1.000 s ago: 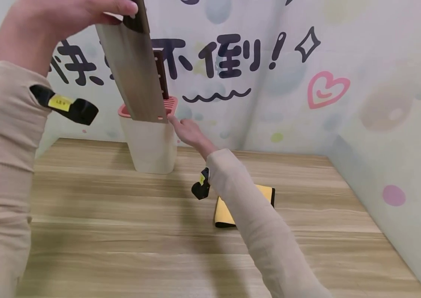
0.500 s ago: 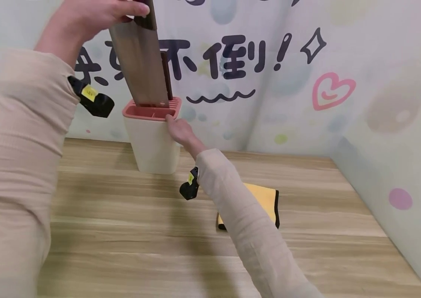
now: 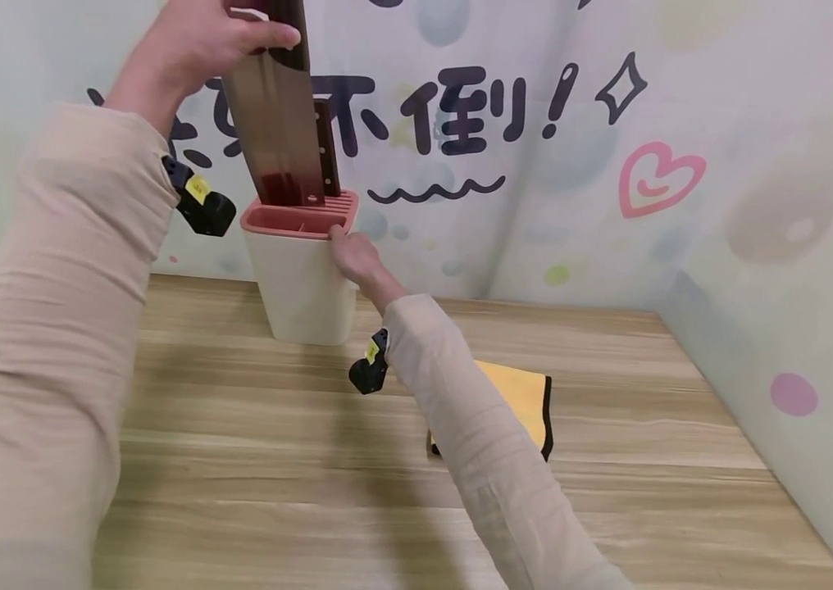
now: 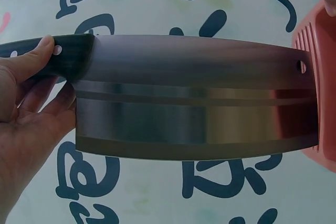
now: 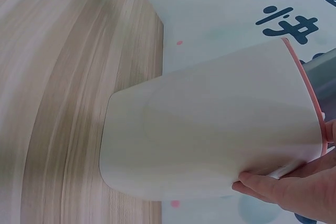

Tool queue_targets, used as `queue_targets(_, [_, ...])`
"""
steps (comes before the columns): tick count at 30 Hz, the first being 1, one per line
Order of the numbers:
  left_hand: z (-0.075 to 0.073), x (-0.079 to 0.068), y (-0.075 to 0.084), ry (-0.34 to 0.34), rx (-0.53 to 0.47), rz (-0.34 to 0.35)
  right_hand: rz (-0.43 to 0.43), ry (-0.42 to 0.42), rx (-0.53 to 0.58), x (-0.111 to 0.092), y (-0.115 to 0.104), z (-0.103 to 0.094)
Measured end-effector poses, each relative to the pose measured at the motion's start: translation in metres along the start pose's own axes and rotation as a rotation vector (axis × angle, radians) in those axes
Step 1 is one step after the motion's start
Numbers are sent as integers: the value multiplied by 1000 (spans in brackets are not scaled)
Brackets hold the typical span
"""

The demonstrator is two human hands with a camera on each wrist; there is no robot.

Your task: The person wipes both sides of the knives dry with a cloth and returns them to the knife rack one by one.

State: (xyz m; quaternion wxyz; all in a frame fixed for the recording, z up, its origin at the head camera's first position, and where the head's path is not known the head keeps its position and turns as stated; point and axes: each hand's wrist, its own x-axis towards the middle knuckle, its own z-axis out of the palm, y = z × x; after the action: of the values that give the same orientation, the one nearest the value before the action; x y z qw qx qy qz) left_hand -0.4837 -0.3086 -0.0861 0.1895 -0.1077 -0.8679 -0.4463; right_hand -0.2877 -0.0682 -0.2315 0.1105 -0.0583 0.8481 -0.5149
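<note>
My left hand (image 3: pixel 202 45) grips a cleaver (image 3: pixel 276 135) by its dark riveted handle, high at the upper left of the head view. Its broad steel blade hangs down, the lower end at the pink slotted top of a white knife holder (image 3: pixel 302 287). In the left wrist view the whole cleaver blade (image 4: pixel 194 98) shows, its tip at the pink top (image 4: pixel 320 87). My right hand (image 3: pixel 357 258) holds the holder's right rim, thumb over the edge; the right wrist view shows fingers (image 5: pixel 262 184) against the white wall. Behind the blade stands another knife's brown handle (image 3: pixel 327 152).
A yellow cloth (image 3: pixel 516 401) with black edging lies on the wooden table (image 3: pixel 254 459), partly hidden under my right forearm. Behind the holder rises a wall (image 3: pixel 431 238) with large dark writing, and another wall stands at the right.
My left hand has carried the cleaver right and back, from in front of the holder to over its slotted rear part. The right hand keeps its hold on the rim.
</note>
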Motion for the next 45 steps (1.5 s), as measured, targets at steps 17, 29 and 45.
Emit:
queue_targets(17, [19, -88, 76, -83, -20, 44, -45, -2, -66, -2, 0, 1])
queue_targets(29, [17, -93, 82, -47, 105, -25, -35, -13, -62, -3, -2, 3])
queue_targets(45, [20, -73, 80, -63, 115, -78, -34, -19, -89, -4, -3, -1])
